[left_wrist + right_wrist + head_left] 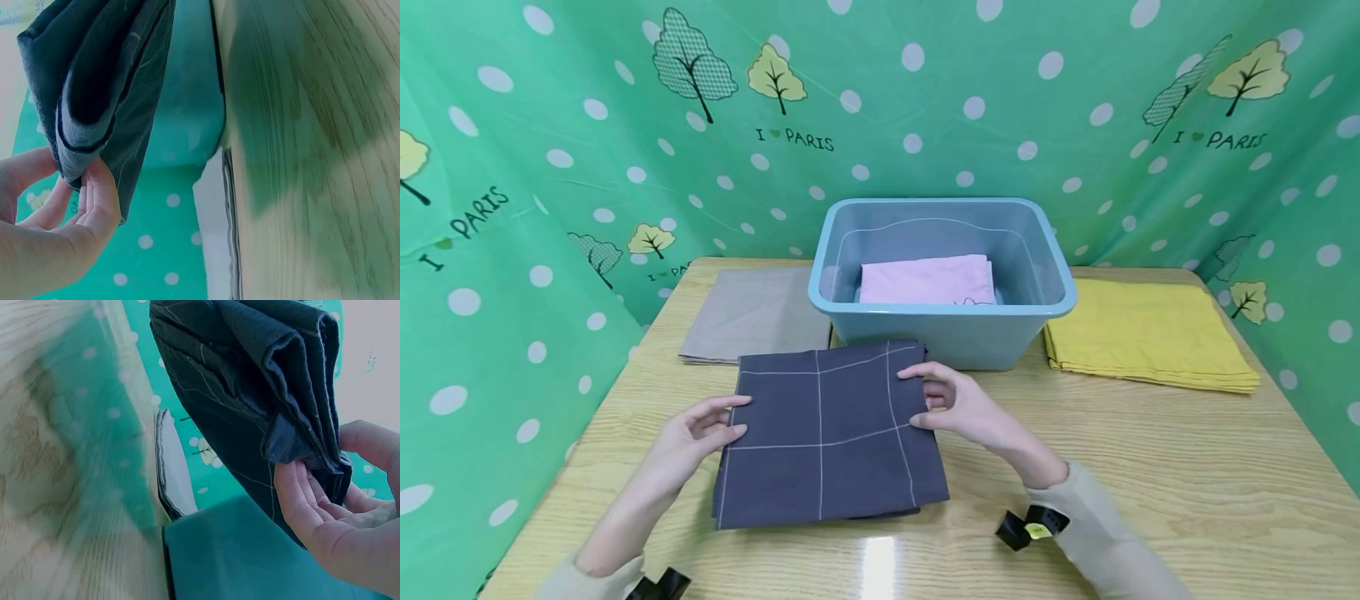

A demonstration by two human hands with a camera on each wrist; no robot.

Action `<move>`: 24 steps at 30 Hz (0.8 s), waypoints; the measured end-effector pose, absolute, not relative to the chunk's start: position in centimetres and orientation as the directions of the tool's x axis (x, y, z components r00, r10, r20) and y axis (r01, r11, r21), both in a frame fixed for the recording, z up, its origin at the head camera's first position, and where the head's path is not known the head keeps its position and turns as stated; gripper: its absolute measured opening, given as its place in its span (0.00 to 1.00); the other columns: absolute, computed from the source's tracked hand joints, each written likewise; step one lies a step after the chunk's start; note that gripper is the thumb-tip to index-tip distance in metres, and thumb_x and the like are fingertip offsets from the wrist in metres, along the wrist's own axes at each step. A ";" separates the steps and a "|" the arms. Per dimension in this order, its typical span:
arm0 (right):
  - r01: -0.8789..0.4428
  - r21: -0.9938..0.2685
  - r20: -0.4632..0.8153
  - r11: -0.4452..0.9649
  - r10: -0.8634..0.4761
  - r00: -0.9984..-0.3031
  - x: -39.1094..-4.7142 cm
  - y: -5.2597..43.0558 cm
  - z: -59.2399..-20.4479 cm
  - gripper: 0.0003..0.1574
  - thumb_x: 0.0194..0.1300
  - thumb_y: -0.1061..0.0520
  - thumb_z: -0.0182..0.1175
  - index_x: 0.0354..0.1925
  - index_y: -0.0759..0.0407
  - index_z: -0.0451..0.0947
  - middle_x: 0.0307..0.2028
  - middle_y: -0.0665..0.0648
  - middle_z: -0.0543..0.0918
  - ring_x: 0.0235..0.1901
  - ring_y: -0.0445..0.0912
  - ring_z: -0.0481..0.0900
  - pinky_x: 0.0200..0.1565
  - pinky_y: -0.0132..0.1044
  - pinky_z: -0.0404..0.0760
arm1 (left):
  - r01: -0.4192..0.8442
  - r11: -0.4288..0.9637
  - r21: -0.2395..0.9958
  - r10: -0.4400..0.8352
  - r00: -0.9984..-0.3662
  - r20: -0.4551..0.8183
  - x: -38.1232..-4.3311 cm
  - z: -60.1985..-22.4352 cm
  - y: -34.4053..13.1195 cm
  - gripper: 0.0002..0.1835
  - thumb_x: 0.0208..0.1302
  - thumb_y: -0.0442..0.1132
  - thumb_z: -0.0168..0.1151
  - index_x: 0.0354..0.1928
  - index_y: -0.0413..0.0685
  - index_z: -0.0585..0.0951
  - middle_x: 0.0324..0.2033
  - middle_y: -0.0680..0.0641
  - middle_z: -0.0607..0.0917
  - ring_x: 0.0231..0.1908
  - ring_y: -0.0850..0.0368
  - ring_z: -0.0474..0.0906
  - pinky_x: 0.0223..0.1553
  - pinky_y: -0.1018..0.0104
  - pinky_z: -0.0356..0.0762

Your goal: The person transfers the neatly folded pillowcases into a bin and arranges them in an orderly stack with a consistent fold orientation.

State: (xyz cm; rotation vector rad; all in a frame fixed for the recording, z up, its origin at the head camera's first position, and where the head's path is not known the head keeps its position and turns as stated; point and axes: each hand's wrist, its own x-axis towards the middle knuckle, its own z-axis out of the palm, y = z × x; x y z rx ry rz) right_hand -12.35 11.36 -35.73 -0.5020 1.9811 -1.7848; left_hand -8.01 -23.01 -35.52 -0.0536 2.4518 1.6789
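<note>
A folded dark cloth (850,467) with thin white grid lines hangs between both hands, raised over the wooden table. My left hand (688,437) grips its left edge, thumb on one side and fingers beneath the folds, as the left wrist view shows. On the opposite edge, my right hand (958,408) pinches the stacked layers (300,394). Just beyond the cloth stands a light blue plastic bin (943,337), its front partly covered by the cloth's far edge. A folded pink cloth (925,282) lies inside the bin.
Left of the bin, a folded grey cloth (756,312) lies on the table (1120,475). A folded yellow cloth (1150,333) lies to the bin's right. A green curtain (910,100) with white dots and printed trees surrounds the table's back and sides.
</note>
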 end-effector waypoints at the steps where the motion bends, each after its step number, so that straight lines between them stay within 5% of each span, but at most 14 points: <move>1: 0.009 -0.993 -0.069 0.115 -0.529 -0.846 -12.3 11.5 -35.7 0.33 0.51 0.66 0.61 0.57 0.57 0.66 0.50 0.62 0.72 0.43 0.47 0.74 0.43 0.38 0.75 | -0.121 0.361 0.925 0.071 -0.985 -0.156 -8.0 -35.5 -22.9 0.23 0.55 0.40 0.61 0.54 0.41 0.73 0.34 0.53 0.73 0.35 0.66 0.73 0.38 0.72 0.73; 24: -0.064 -0.987 -0.017 0.147 -0.496 -0.868 -11.2 15.4 -35.2 0.31 0.52 0.66 0.61 0.55 0.59 0.66 0.40 0.60 0.75 0.35 0.45 0.75 0.36 0.37 0.77 | -0.078 0.321 0.944 0.125 -0.984 -0.124 -8.1 -35.1 -20.0 0.23 0.53 0.38 0.62 0.52 0.38 0.73 0.36 0.49 0.72 0.34 0.64 0.72 0.37 0.70 0.73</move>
